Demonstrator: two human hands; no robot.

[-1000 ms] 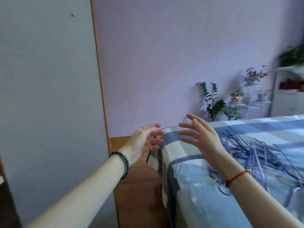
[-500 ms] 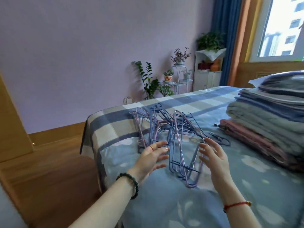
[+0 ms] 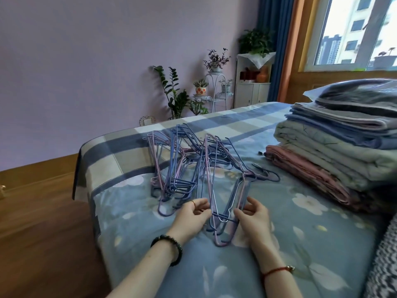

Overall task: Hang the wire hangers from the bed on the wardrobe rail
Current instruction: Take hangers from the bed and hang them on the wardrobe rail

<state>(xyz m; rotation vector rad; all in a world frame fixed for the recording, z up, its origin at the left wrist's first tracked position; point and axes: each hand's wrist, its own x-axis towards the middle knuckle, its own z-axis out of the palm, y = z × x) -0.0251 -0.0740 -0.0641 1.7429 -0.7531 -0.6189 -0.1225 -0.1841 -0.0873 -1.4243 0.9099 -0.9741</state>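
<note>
Between left hand (image 3: 194, 214), right hand (image 3: 253, 215): wire hangers (image 3: 200, 161) on bed (image 3: 305, 224), gripped.

No readable text, label, brand or number anywhere; view somewhat blurred.

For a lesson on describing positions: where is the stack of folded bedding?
In the head view, the stack of folded bedding sits on the bed, right side, just right of the wire hangers.

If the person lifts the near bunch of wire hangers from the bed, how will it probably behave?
The wire hangers look thin, so probably light and slightly springy, not floppy. They lie crossed and tangled on the bed, so a lifted bunch will likely drag neighbours along.
</note>
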